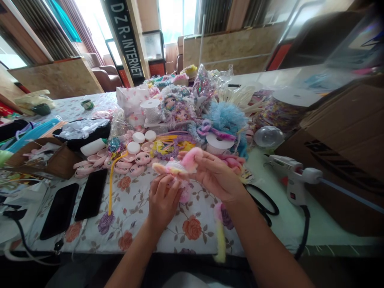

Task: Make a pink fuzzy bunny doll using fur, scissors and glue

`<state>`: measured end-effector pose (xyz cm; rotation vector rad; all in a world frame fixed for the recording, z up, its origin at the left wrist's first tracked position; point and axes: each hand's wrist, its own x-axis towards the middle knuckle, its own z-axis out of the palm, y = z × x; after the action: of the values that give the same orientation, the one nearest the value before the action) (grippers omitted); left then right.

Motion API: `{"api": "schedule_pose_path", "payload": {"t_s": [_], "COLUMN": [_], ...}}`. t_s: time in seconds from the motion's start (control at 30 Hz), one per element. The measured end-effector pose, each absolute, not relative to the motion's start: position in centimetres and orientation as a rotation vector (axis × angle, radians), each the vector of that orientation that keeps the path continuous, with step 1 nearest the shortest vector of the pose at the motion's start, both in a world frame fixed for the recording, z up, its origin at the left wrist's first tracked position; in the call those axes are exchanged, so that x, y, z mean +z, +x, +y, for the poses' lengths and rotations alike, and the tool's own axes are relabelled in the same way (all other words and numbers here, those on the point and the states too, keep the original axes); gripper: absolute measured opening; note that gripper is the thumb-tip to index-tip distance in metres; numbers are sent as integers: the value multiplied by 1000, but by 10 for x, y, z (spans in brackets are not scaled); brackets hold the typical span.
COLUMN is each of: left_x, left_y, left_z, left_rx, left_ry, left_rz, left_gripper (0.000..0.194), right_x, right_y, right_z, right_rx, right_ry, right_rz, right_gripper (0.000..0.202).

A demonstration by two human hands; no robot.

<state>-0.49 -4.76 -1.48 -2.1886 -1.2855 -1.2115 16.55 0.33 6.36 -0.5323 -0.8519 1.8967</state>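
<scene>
At the desk [138,212], the left hand [163,196] curls closed around a small pastel craft piece [175,166]; the right hand [216,174], fingers loosely bent, pinches a fuzzy pink strip [192,159] beside it. Fitting the strip seems in hand, calling next for steady holding.

Over the flowered tablecloth [192,245], a small pastel craft piece [174,165], its fuzzy pink part [192,158] raised, its fuzzy peach part [159,168] stretched sideways
</scene>
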Motion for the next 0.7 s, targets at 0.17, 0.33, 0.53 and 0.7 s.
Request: {"api": "schedule_pose_path", "payload": {"t_s": [0.17, 0.33, 0.53, 0.7], "left_x": [-16, -16, -17, -18], "left_y": [-6, -6, -6, -6], "left_z": [-48, -48, -47, -47], "left_rx": [-1209, -1216, -1239, -1234], "left_ry": [-2188, -2192, -2188, -2198], "left_rz": [-1298, -1291, -1265, -1273], "left_gripper": [22, 24, 27, 24], "right_x": [66, 64, 65, 67], "right_y": [174, 171, 154, 160], "right_z": [-1, -3, 6, 3], "right_rx": [1829, 1967, 1952, 1866], "right_ry": [-543, -548, -513, -450], "right_rz": [-825, -851, -889, -834], "right_gripper": [6, 4, 13, 5]}}
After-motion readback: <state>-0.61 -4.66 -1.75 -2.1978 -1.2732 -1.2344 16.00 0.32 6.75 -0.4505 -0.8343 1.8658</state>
